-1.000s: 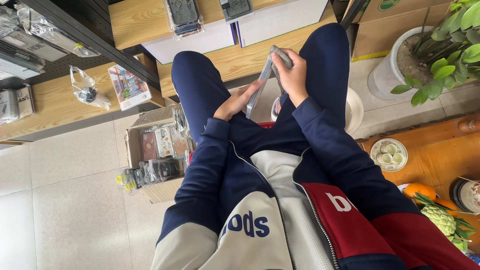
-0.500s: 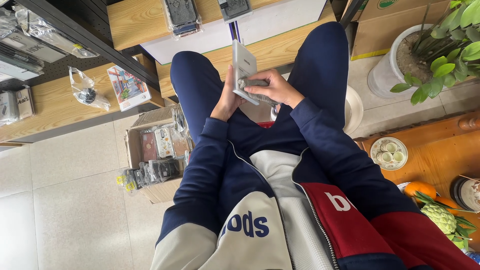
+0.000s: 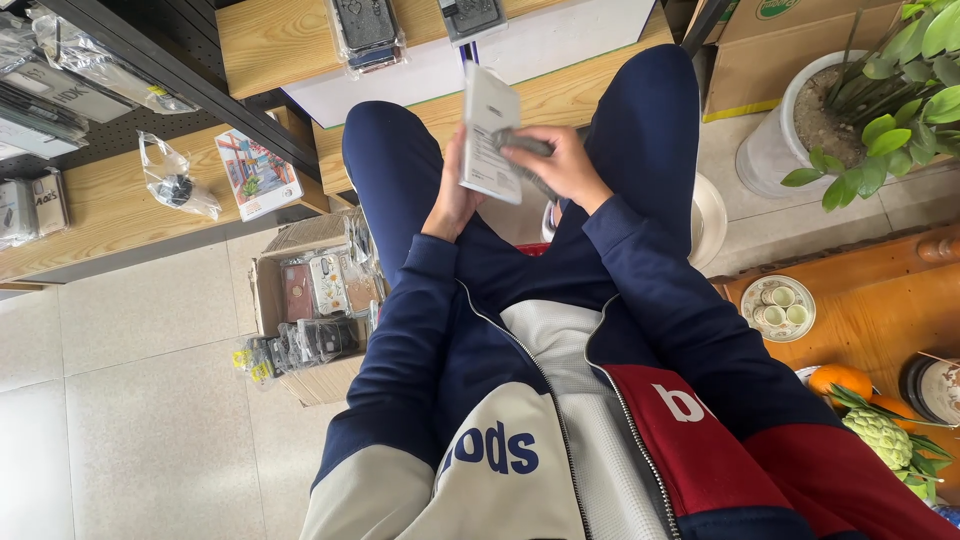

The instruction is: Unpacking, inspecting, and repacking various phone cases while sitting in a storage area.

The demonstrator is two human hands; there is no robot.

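Observation:
I sit with both knees in dark blue trousers, hands raised between them. My left hand grips a flat white packet from behind, holding it upright with its printed face toward me. My right hand reaches in from the right and pinches a narrow grey piece lying across the packet's front. Both hands meet on the packet above my lap.
An open cardboard box of small packaged items stands on the tiled floor at my left. Wooden shelves with bagged goods run along the upper left. A potted plant is at upper right; a wooden table with cups and fruit at right.
The packet has gone from my right hand over the knee to both hands, turned upright between my knees. My left hand rose from my lap to hold it.

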